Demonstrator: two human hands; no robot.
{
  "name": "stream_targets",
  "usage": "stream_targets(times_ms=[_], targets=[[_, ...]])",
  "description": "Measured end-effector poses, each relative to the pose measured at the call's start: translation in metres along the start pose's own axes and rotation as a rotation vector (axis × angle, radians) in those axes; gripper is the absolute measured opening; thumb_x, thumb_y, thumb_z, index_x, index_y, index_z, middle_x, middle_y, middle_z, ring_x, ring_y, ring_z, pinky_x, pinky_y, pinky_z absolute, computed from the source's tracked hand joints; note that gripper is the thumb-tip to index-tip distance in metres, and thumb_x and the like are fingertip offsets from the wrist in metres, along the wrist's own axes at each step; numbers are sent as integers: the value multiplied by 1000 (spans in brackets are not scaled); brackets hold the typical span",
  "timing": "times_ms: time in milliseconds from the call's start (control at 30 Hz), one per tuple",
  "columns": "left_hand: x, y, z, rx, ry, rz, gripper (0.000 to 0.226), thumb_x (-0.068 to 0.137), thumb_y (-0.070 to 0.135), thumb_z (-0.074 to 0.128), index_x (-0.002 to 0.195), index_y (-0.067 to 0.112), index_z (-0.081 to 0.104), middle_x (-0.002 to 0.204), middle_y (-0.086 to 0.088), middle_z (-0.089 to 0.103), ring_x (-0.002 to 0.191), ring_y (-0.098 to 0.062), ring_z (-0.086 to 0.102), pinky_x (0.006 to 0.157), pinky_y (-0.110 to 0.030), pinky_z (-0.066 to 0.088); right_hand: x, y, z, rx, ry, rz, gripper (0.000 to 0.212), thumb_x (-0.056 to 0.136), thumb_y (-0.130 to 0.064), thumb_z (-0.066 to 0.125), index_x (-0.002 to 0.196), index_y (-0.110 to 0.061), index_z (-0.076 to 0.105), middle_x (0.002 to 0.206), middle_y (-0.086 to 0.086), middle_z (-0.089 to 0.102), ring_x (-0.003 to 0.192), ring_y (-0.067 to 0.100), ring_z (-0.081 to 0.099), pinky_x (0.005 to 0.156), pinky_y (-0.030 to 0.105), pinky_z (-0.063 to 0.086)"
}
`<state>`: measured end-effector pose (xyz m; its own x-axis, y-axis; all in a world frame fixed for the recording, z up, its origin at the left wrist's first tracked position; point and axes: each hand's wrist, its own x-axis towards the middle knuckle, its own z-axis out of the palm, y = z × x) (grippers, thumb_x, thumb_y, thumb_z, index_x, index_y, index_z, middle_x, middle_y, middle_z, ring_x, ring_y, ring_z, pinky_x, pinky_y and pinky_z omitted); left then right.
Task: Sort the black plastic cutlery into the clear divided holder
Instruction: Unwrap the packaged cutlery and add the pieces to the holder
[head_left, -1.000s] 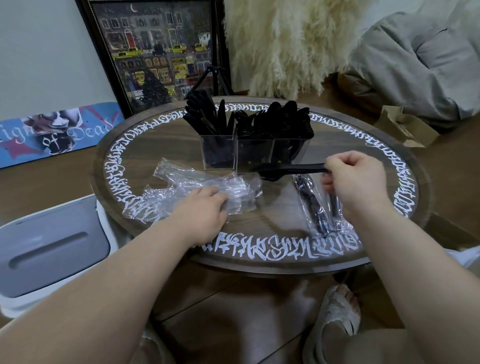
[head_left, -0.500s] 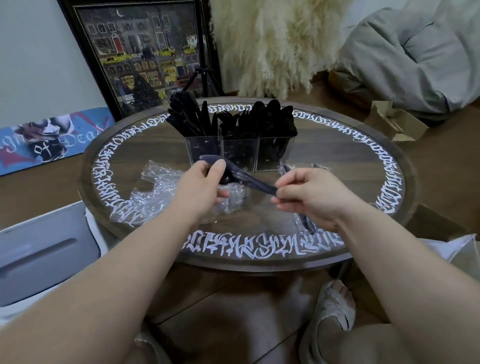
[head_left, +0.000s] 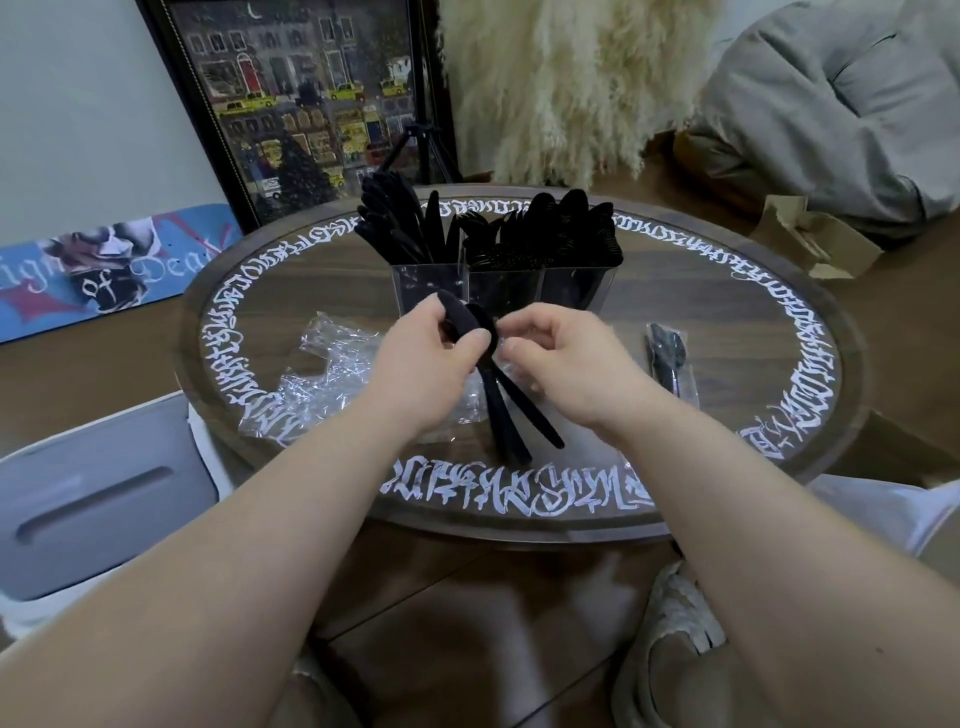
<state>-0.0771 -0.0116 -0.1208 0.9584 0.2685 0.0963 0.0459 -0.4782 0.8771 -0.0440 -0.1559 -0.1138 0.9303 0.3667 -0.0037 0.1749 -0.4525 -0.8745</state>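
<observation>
A round wooden tabletop (head_left: 779, 322) ringed with white lettering fills mid-frame. The clear divided holder (head_left: 498, 291), upper centre, already bristles with black cutlery, so sorting looks nearly done. The left hand (head_left: 431, 358) pinches a small bundle of utensils (head_left: 498, 395); the right hand (head_left: 561, 358) curls beside them, its grip unclear. One wrapped set (head_left: 670, 358) waits at right; empty wrappers (head_left: 322, 379) clutter the left.

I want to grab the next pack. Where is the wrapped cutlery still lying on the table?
The wrapped cutlery lies on the table's right side, just right of the right hand and in front of the holder's right end.
</observation>
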Motion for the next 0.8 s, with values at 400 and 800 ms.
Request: stream_targets(times_ms=[400, 800], targets=[[-3, 1, -10, -143, -94, -48, 18, 95, 14, 51, 109, 21, 59, 99, 2, 67, 96, -15, 62, 91, -35, 49, 6, -7, 14, -121, 57, -72, 10, 88, -22, 60, 94, -25, 68, 76, -3, 69, 76, 14, 63, 72, 31, 50], [-8, 2, -27, 18, 173, 14, 19, 95, 21, 51, 93, 35, 64, 60, 13, 53, 55, -1, 47, 54, -18, 38, 7, -11, -2, -91, 254, 28, 10, 86, -16, 59, 77, -20, 61, 70, -5, 63, 64, 9, 53, 58, 26, 39]])
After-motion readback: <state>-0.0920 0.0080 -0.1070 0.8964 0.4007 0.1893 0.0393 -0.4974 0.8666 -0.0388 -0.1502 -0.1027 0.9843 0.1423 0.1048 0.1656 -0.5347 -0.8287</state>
